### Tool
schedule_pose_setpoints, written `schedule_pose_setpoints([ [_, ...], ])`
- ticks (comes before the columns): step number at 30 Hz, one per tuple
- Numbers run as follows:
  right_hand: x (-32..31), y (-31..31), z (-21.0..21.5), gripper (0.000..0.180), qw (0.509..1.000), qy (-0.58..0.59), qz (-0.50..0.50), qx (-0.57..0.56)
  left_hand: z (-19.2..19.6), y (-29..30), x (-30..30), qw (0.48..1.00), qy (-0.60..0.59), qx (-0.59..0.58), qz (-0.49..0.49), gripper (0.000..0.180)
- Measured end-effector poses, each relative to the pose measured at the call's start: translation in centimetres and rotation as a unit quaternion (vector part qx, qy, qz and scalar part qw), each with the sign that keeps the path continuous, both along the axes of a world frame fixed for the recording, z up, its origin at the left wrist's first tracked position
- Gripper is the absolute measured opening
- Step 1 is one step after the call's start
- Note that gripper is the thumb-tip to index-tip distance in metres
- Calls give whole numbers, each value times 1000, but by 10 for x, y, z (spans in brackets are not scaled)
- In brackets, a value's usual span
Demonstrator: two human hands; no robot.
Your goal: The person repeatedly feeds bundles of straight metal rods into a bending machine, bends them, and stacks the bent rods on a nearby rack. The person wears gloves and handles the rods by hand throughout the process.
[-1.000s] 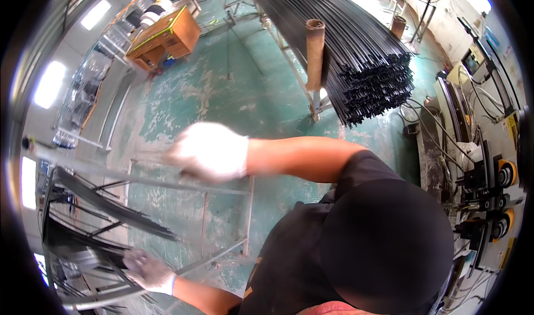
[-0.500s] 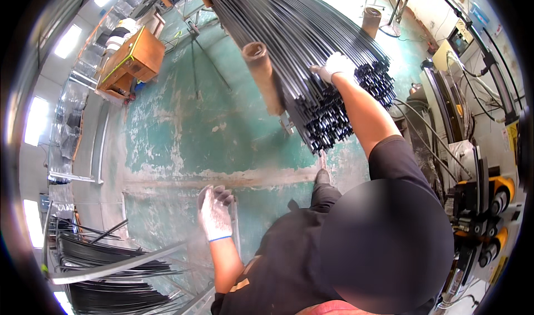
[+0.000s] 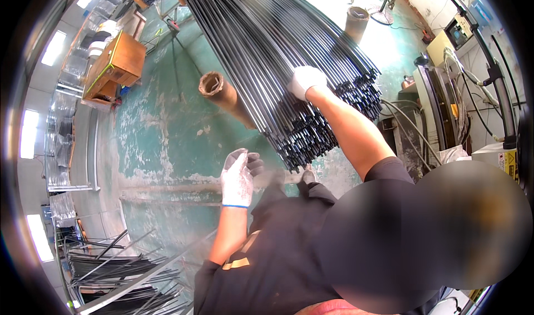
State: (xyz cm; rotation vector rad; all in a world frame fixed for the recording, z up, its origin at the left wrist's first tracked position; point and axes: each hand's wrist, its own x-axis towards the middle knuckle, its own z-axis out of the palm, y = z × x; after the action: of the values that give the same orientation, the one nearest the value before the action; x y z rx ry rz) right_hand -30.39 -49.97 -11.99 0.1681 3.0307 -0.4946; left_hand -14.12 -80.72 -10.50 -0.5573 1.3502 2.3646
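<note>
A large bundle of long, thin black rods [image 3: 278,53] stretches from the top of the view toward me, its cut ends bunched at the near end. My right hand [image 3: 307,82], in a white glove, is on top of the bundle close to those ends, with its fingers curled down onto the rods and their tips hidden. Left of the bundle, in front of my body, my left hand [image 3: 237,179] hangs in the air in a grey-white glove. Its fingers are loosely bent, a little apart from the thumb, and nothing shows in them.
Upright brown tubes [image 3: 222,95] flank the bundle, with another tube [image 3: 356,23] on its far side. Machinery with hoses [image 3: 439,103] stands at the right. A wooden desk [image 3: 117,62] is at far left, and more dark rods [image 3: 111,270] lie at lower left.
My view and body have shifted, so the bundle appears lower and further left. My right hand's fingers have curled down more over the rods. My left hand has risen and moved nearer the bundle.
</note>
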Motion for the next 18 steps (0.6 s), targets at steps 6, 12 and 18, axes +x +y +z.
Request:
schedule_pose_setpoints([
  [6,-10,21,40,50,986,-115,-83,-90,-2,8,-46,998,37,7,-55,17],
  [12,-2,21,50,45,951,-170,-148,-213,-16,-7,-88,995,16,12,-94,15],
  [18,7,1,51,47,953,-173,-160,-189,-14,-7,-117,988,34,-1,-148,17],
])
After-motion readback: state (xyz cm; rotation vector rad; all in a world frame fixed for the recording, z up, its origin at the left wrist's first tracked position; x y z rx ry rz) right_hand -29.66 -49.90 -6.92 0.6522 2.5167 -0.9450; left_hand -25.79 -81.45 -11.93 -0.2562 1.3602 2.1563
